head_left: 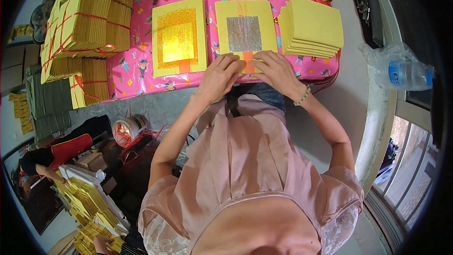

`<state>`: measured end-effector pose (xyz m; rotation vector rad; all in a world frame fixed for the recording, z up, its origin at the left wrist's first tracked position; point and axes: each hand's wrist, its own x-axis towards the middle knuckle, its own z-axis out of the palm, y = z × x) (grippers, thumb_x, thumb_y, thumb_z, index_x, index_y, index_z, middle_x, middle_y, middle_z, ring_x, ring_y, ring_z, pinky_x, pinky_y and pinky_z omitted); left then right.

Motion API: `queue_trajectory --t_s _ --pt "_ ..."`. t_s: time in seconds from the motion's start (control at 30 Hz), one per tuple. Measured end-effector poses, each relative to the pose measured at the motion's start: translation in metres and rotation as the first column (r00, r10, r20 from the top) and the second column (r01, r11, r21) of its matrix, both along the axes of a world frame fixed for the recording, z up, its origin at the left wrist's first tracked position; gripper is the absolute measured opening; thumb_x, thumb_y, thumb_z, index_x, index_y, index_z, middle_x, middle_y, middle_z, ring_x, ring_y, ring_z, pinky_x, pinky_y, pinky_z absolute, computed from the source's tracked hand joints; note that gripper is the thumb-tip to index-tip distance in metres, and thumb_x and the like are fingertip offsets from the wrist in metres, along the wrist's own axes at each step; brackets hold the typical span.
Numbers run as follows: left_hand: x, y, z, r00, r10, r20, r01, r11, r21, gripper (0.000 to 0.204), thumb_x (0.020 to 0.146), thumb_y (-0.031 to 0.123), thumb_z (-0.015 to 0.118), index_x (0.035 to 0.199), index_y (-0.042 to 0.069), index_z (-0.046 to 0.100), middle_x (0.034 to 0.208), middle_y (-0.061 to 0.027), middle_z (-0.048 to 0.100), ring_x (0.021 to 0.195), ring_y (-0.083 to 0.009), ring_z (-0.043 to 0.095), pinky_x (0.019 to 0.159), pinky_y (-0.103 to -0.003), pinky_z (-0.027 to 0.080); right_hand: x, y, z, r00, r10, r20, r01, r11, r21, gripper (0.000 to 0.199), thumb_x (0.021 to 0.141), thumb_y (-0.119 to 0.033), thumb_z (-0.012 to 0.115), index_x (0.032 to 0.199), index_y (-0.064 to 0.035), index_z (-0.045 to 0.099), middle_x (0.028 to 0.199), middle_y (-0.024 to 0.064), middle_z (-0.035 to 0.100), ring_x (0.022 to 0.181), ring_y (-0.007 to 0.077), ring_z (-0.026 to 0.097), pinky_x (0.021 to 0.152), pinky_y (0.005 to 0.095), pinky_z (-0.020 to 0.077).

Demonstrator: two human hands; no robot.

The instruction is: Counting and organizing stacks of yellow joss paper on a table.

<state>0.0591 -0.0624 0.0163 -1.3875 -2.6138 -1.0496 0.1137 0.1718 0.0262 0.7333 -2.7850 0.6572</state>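
A yellow sheet of joss paper (243, 33) with a silver foil square and orange print lies on the pink patterned tablecloth (141, 85). At its near edge, my left hand (220, 76) and my right hand (278, 73) grip the paper with bent fingers, one at each side of an orange patch. My thumbs are partly hidden. To the left sits a stack of joss paper with a gold foil square (178, 38). Folded yellow paper (314, 28) is fanned in a pile close to my right hand.
Tall yellow paper bundles tied with red string (89, 19) fill the table's left end. At right are a plastic bottle in a clear bag (401, 73) and a dark bag (370, 14). A bucket (130, 130) stands on the floor; at lower left another person's arm (49, 174) reaches over yellow paper.
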Motion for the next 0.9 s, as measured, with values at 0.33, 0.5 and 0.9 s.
queue_trajectory --t_s 0.33,0.5,0.9 --pt "-0.0018 -0.0019 0.0027 0.992 -0.001 0.122 0.004 1.000 -0.024 0.047 0.083 0.006 0.070 0.129 0.007 0.059 0.136 -0.0181 0.052 0.132 -0.0411 0.046 0.110 -0.048 0.041 0.0000 -0.0012 0.0028 1.000 -0.012 0.027 0.012 1.000 -0.025 0.039 0.078 -0.023 0.076 0.113 -0.0092 0.064 0.111 0.0071 0.060 0.106 0.0254 0.059 0.089 0.0400 0.0488" --pt "-0.0018 -0.0022 0.0024 0.987 -0.005 0.162 0.008 1.000 -0.020 0.050 0.083 0.005 0.070 0.131 0.007 0.058 0.137 -0.0195 0.051 0.134 -0.0422 0.044 0.111 -0.049 0.040 0.0000 -0.0009 0.0038 0.999 -0.013 0.036 0.014 0.999 -0.032 0.039 0.078 -0.024 0.077 0.112 -0.0093 0.064 0.112 0.0069 0.061 0.107 0.0254 0.059 0.090 0.0401 0.0487" --pt "-0.0008 0.0006 0.0009 0.982 0.015 0.186 -0.016 1.000 0.001 0.053 0.083 0.007 0.072 0.133 0.009 0.057 0.143 -0.0220 0.046 0.139 -0.0469 0.037 0.114 -0.052 0.037 0.0011 0.0015 0.0017 0.996 -0.021 0.087 0.024 0.999 -0.037 0.040 0.080 -0.027 0.077 0.114 -0.0087 0.066 0.116 0.0076 0.060 0.109 0.0280 0.058 0.090 0.0407 0.0488"
